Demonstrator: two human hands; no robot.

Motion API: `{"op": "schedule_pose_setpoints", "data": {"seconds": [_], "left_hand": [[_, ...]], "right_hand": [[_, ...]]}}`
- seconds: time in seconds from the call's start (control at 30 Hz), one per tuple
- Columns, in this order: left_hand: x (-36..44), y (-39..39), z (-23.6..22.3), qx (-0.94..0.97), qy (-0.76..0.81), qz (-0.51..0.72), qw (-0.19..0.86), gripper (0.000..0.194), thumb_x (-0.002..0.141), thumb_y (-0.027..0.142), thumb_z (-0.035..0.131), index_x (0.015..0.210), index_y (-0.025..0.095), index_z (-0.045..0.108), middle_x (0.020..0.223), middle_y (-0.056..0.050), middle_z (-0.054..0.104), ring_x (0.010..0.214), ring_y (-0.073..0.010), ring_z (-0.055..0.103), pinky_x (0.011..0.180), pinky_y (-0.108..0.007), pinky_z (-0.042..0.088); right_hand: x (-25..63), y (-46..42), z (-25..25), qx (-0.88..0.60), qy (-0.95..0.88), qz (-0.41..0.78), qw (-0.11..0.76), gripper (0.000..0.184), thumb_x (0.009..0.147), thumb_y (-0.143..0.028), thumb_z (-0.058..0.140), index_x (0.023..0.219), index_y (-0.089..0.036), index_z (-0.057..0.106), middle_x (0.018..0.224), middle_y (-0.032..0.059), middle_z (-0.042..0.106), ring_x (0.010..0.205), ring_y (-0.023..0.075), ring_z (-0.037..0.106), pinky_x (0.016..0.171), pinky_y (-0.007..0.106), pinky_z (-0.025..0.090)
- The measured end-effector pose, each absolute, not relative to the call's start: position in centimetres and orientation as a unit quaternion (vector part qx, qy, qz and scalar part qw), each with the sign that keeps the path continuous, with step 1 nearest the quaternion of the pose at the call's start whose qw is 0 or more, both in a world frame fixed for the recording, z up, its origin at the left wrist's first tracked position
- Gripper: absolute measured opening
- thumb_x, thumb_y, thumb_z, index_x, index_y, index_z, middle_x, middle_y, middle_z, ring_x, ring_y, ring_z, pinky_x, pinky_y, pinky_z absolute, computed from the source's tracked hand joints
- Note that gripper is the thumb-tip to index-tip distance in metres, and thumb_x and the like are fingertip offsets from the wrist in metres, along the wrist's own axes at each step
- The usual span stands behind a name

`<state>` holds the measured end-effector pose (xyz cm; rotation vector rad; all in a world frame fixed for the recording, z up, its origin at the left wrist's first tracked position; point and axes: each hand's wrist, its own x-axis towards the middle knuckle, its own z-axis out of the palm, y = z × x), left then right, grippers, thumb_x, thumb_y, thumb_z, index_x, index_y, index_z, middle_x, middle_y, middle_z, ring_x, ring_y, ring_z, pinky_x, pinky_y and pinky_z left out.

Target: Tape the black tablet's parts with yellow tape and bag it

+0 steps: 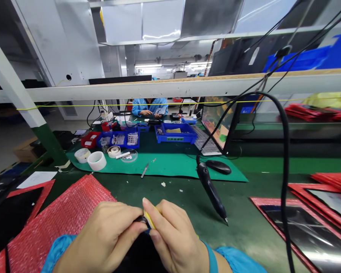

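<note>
My two hands meet low in the middle of the view, just above the bench's near side. My left hand [110,235] pinches a small black piece [142,219] between thumb and forefinger. Held by the thumb and fingers of my right hand [174,237] is a small yellow piece [149,220], touching the black one. My fingers hide most of both pieces, so their kind does not show. Below the hands lies a dark flat surface [143,252]. A black electric screwdriver [210,189] on a cable is to the right, tip down.
Red bubble-wrap bags [62,216] lie left, and dark panels [309,235] on red wrap lie right. Tape rolls [97,161], tweezers [144,170], a mouse [218,167] and blue bins [175,139] stand farther back beside a laptop [218,125]. Another person [149,107] sits opposite.
</note>
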<state>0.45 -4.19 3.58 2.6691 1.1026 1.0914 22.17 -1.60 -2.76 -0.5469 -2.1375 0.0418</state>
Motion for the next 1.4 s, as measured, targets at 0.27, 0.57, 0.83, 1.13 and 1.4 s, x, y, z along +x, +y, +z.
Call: {"op": "schedule_pose_setpoints", "data": {"seconds": [0.27,0.57,0.83,1.13,1.4], "left_hand": [[1.0,-4.1,3.9,0.873,0.341,0.342,0.065,0.027,0.107,0.018,0.051,0.083,0.022,0.061,0.07,0.005,0.07,0.06,-0.0122,0.068,0.062,-0.024,0.05],[1.1,-4.2,3.4,0.829,0.406,0.362,0.132,0.036,0.094,0.013,0.059,0.127,0.028,0.063,0.074,0.009,0.072,0.058,-0.0105,0.069,0.054,-0.016,0.05],[0.8,-4.6,2.6,0.829,0.42,0.351,0.115,0.09,0.098,0.017,0.049,0.172,0.035,0.002,0.071,0.011,0.062,0.057,-0.0102,0.064,0.06,-0.017,0.056],[1.0,-4.0,3.0,0.832,0.408,0.358,0.115,0.087,0.099,0.013,0.045,0.173,0.031,0.003,0.063,0.013,0.05,0.048,-0.0098,0.051,0.051,-0.018,0.04],[1.1,-3.7,2.9,0.827,0.396,0.369,0.151,0.082,0.102,0.012,0.046,0.173,0.03,0.009,0.07,0.012,0.063,0.055,-0.0087,0.057,0.058,-0.017,0.043]], "right_hand": [[21.8,-1.9,-2.3,-0.216,-0.857,0.002,0.468,0.057,0.115,-0.031,0.032,0.169,-0.014,0.027,0.088,0.0093,0.063,0.076,0.0251,0.06,0.065,0.037,0.053],[21.8,-1.7,1.0,-0.184,-0.876,0.021,0.445,0.041,0.115,-0.032,0.033,0.145,-0.014,0.055,0.083,0.0064,0.064,0.069,0.0216,0.057,0.059,0.034,0.047],[21.5,-1.4,2.1,-0.172,-0.9,0.043,0.399,0.037,0.114,-0.031,0.034,0.135,-0.015,0.06,0.084,0.0076,0.068,0.067,0.0209,0.058,0.058,0.035,0.044],[21.1,-1.1,0.9,-0.179,-0.873,-0.021,0.453,0.037,0.115,-0.03,0.033,0.13,-0.009,0.06,0.078,0.0075,0.064,0.062,0.0199,0.052,0.055,0.033,0.038],[21.2,-1.0,-1.4,-0.202,-0.853,-0.006,0.482,0.044,0.114,-0.029,0.036,0.151,-0.008,0.049,0.084,0.0099,0.066,0.068,0.0222,0.057,0.06,0.035,0.048]]}}
